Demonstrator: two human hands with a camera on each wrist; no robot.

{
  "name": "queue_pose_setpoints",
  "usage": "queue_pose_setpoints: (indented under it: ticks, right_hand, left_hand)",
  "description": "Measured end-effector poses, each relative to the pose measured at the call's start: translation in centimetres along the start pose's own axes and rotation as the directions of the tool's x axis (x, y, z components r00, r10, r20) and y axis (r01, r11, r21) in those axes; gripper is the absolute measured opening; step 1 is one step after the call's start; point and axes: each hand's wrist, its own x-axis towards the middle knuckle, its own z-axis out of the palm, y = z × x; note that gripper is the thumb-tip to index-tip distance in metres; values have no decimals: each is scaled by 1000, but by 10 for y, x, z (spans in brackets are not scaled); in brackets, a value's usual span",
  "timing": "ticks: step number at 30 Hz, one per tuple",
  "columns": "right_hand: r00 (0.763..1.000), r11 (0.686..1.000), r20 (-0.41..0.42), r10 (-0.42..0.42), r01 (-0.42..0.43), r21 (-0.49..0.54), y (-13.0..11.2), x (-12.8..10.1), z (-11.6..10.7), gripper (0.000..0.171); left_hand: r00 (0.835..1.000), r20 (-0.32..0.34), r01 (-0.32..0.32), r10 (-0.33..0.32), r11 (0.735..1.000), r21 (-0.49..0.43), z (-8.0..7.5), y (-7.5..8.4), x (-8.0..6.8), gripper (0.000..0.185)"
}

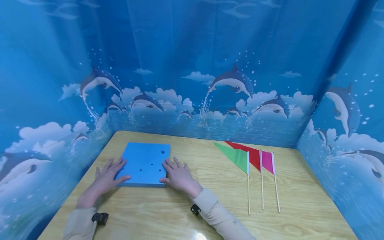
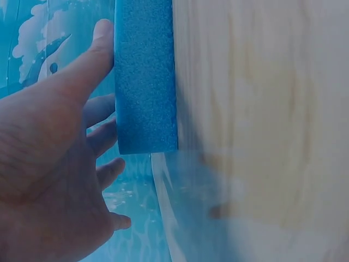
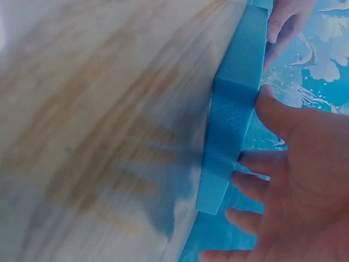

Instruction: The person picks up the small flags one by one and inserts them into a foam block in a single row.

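A thick blue foam slab with small holes (image 1: 145, 164) lies flat on the light wooden counter (image 1: 210, 200). The left hand (image 1: 106, 178) and right hand (image 1: 179, 176) rest against its opposite sides, fingers spread and straight. Three triangular flags on thin wooden sticks (image 1: 255, 166) lie right of the slab.

The left hand (image 2: 49, 164) fills the near side of the view, palm toward the foam (image 2: 145, 76), its fingers spread and nearly straight. The thumb (image 2: 92, 52) lies flat along the foam's blue face, and two fingertips touch the same face lower down near its corner. The foam lies flat on the wooden counter (image 2: 262, 120), close to a counter edge where blue patterned cloth (image 2: 32, 33) hangs.
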Motion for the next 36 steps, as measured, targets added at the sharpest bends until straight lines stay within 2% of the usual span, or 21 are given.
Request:
queue_pose_setpoints:
  ticks: [15,25,36]
  right_hand:
    - [1000,1000,17,27,-27,-9,20,-11,-6,78]
    - [999,998,16,52,-52,25,39,-29,-13,77]
    - [998,994,2,70,-70,87,65,-53,-17,77]
  left_hand:
    - [1000,-6,-1,1,998,58,14,17,13,85]
    - [998,-30,-50,54,992,116,23,45,21,80]
    - [996,-19,-88,92,984,157,39,68,33,79]
